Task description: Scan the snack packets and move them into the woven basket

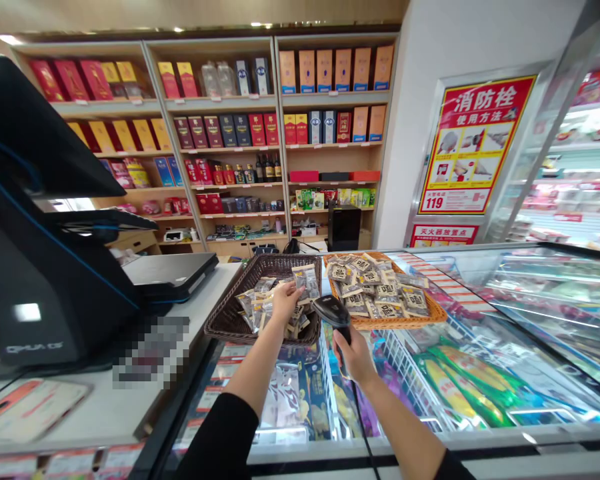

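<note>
In my right hand (354, 350) is a black barcode scanner (333, 312), its cable hanging down toward me and its head tilted left. My left hand (286, 300) reaches over the dark brown wicker basket (225, 313), fingers closed on a small clear snack packet (306, 280) at the basket's right side. More packets like it lie loosely inside, partly hidden by my hand and forearm. Touching or nearly touching on the right is an orange wicker basket (433, 317), heaped with similar packets (387, 291). The scanner's head sits just in front of the gap between the baskets.
Both baskets stand on a glass-topped freezer (480, 313) with bagged goods and white wire dividers below. At left, a counter (80, 413) bears a black checkout terminal (45, 267) and a phone (30, 408). Shelves of boxes (240, 130) line the back wall.
</note>
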Demonstrator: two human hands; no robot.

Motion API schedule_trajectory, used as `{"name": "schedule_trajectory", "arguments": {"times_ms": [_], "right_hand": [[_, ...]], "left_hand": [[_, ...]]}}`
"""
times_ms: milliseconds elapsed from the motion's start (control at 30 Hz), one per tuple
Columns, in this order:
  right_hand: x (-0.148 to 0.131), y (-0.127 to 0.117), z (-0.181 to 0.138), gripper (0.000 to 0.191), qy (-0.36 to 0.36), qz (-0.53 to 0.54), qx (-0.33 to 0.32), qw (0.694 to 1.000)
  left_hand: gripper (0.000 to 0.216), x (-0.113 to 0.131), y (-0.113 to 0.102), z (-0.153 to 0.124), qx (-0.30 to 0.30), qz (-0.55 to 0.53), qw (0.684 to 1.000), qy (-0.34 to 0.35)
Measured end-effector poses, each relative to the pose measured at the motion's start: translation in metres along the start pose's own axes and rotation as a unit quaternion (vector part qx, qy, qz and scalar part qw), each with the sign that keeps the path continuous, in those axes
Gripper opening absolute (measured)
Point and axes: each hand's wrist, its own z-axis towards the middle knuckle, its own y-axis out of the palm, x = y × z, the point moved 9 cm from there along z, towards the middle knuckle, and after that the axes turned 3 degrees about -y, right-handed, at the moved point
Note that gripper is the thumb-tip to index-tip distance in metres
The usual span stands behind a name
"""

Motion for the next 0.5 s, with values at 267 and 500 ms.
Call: {"name": "schedule_trajectory", "arguments": {"times_ms": [267,500], "right_hand": [[0.0035,-0.0004,-0.0008,0.04,0.007,0.004,0.012,1.0],[0.0035,-0.0006,-0.0014,0.037,0.01,0.008,0.002,1.0]], "left_hand": [[0.039,-0.0009,0.0044,-0.0009,-0.028,-0.006,1.0,0.007],[0.039,-0.0012,0.0016,-0.0004,-0.01,-0.001,1.0,0.004]]}}
